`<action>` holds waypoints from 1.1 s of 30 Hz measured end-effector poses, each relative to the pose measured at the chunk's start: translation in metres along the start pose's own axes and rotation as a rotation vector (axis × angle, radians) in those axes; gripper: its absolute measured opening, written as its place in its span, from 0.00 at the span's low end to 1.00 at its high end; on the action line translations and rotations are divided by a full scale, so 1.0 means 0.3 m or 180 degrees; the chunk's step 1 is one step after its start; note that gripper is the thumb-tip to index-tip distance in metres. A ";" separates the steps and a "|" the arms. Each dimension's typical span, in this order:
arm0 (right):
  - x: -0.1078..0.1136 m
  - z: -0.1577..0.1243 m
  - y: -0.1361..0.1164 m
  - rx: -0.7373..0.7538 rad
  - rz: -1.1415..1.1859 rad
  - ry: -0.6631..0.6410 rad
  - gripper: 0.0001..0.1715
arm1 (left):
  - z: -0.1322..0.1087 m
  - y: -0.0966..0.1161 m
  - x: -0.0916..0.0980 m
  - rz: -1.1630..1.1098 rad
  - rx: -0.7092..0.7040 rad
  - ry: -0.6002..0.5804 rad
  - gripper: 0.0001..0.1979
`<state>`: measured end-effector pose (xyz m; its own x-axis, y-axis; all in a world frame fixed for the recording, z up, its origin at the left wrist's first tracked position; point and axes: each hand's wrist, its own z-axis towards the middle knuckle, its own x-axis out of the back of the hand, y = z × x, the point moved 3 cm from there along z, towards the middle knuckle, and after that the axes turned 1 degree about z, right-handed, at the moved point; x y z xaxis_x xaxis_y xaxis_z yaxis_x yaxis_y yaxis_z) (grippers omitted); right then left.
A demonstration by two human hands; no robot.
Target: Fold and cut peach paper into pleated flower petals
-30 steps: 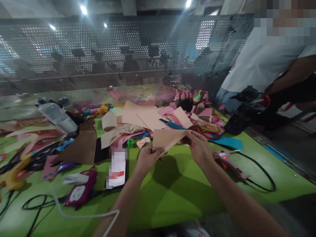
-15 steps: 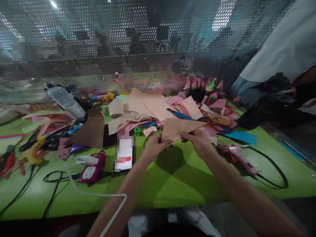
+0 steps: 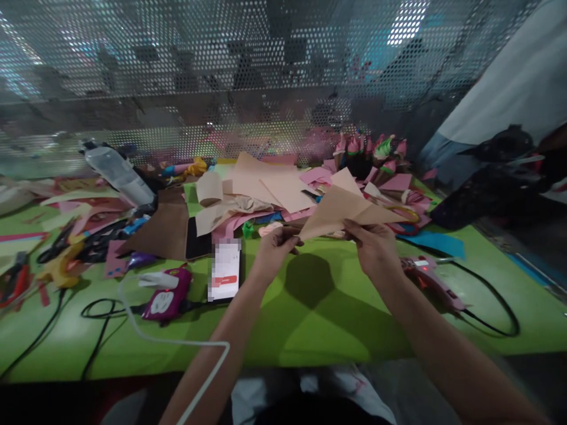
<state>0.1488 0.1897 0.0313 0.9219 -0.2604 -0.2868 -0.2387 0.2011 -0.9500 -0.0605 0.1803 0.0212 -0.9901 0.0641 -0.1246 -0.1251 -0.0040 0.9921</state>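
Observation:
A tan sheet of paper or thin foam (image 3: 336, 208), creased into a pointed, roughly triangular shape, is held up over the green table. My left hand (image 3: 277, 245) is closed at its lower left corner, thumb and fingers pinching the tip. My right hand (image 3: 370, 245) grips the lower edge right of the middle, thumb on the near face and the other fingers partly hidden. Behind the sheet lie peach sheets (image 3: 283, 183) and pink scraps. A pink glue gun (image 3: 436, 280) with a lit red light rests right of my right forearm.
A phone (image 3: 225, 271) and a purple power block (image 3: 167, 298) with cables lie left. A yellow glue gun (image 3: 64, 265), brown sheet (image 3: 162, 227) and clear bottle (image 3: 119, 174) are farther left. Yellow-handled scissors (image 3: 405, 215) and a blue piece (image 3: 438, 243) lie right. Perforated metal (image 3: 248, 106) stands behind.
The tan sheet has opened out wider and tilted up to the right. My left hand has shifted to its left corner, and my right hand has moved rightward along it.

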 end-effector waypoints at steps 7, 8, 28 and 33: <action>-0.004 0.003 0.016 -0.0163 0.0300 0.0006 0.17 | -0.028 0.028 -0.019 0.0035 -0.0050 -0.0110 0.24; -0.007 0.000 0.022 -0.0224 0.0356 -0.0029 0.17 | -0.030 0.028 -0.025 0.0096 -0.0062 -0.0180 0.24; -0.014 -0.019 -0.035 -0.0474 0.0435 -0.1434 0.14 | -0.040 0.009 -0.020 -0.0036 0.0535 -0.0822 0.28; -0.046 -0.052 -0.022 -0.0733 0.0154 -0.1646 0.09 | -0.060 0.009 -0.054 0.0168 0.0793 -0.1193 0.18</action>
<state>0.1329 0.1774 0.0398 0.9239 0.2519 -0.2881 -0.2915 -0.0247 -0.9563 -0.0459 0.1613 0.0255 -0.8978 0.4274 -0.1064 -0.0107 0.2204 0.9753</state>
